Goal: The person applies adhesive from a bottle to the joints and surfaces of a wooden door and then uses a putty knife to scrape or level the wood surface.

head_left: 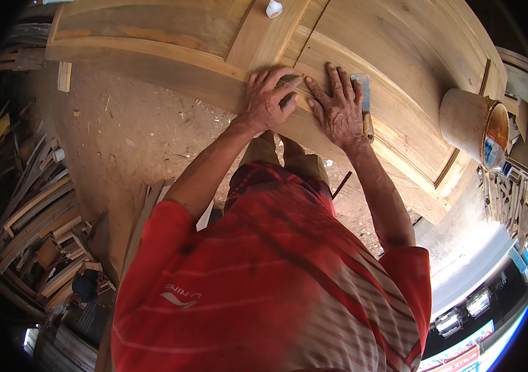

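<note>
A large wooden panel door point(363, 68) with raised panels and mouldings lies in front of me. My left hand point(267, 99) rests on its near edge, fingers curled around a small dark piece that is mostly hidden. My right hand point(340, 110) lies flat beside it, fingers spread on the wood, its fingertips pointing away from me. Touching or very close to the right hand's outer side is a scraper with a grey metal blade point(362, 90) and a wooden handle point(368, 128).
A stained, cream-coloured bucket point(467, 121) sits on the door's right part. At the far edge is a small white bottle point(273, 8). Wood offcuts point(47, 229) are piled at the left, on a dirt floor point(109, 142) strewn with shavings. More timber pieces point(515, 201) stand at right.
</note>
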`<state>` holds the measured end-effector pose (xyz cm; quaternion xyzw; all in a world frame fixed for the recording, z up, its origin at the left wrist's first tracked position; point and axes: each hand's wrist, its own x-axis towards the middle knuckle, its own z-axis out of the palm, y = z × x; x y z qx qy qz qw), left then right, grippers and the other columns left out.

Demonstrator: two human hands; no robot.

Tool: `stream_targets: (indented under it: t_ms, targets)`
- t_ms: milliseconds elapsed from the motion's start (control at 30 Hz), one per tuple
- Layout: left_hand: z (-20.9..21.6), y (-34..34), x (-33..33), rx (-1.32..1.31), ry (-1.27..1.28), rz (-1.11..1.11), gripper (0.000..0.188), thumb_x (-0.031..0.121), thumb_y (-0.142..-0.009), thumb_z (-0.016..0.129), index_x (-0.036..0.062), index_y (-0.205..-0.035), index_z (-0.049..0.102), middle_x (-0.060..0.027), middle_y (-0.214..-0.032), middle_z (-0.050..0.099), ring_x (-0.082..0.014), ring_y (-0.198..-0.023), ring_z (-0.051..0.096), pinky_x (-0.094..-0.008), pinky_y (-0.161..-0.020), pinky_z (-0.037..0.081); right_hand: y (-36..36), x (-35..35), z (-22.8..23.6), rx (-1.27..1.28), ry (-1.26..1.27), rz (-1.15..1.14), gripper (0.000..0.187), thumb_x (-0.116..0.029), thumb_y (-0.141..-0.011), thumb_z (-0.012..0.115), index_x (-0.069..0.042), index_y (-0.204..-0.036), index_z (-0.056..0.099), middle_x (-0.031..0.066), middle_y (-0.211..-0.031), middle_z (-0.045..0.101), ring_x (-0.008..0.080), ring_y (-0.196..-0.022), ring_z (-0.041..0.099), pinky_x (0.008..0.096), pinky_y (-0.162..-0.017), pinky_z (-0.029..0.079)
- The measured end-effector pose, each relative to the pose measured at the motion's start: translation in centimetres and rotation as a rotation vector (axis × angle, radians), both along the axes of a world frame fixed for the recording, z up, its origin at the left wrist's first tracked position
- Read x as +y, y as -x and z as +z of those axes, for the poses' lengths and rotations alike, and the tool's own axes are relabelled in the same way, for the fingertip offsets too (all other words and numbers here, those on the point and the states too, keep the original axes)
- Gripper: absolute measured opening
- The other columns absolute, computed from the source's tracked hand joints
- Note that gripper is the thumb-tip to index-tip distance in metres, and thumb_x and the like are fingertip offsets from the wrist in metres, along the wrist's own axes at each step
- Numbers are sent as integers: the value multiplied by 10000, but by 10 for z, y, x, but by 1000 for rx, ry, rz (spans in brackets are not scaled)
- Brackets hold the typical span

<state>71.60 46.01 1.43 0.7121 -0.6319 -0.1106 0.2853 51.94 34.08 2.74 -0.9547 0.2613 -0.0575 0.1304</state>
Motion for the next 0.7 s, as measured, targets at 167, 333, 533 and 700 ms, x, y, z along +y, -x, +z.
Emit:
stream_targets:
  t_ms: [167, 333, 533, 700]
  targets:
    - [-3, 1, 2, 13, -24, 6, 467, 217, -849, 751, 177, -1313, 720, -44, -1386, 612, -282, -1230, 588, -482, -1060, 404, 3, -1, -1, 22, -14, -5, 504, -439, -1038, 595, -301, -1522, 570, 152, -1683, 327, 372, -1537, 326, 614, -1205, 271]
    - [0, 4, 1, -34, -30, 14, 450, 215, -868, 739, 183, -1317, 720, -53, -1392, 604, -289, -1232, 589, -473, -1070, 406, 13, 4, -1, 66, -9, -7, 486, -431, -1042, 587, -292, -1508, 582, 152, -1680, 331, 371, -1536, 325, 613, -1207, 272]
    - [-1, -2, 1, -18, -40, 9, 447, 223, -894, 722, 232, -1340, 717, -58, -1396, 597, -289, -1244, 579, -483, -1062, 404, -2, -1, -3, -4, 8, 33, 481, -442, -1045, 578, -296, -1503, 591, 149, -1669, 353, 356, -1531, 340, 626, -1207, 269]
    - [0, -2, 1, -33, -28, 5, 451, 216, -879, 724, 219, -1330, 724, -59, -1381, 605, -294, -1236, 579, -476, -1054, 409, 0, -3, -1, 17, 0, 32, 468, -436, -1049, 574, -295, -1495, 601, 160, -1664, 361, 361, -1519, 355, 602, -1208, 276]
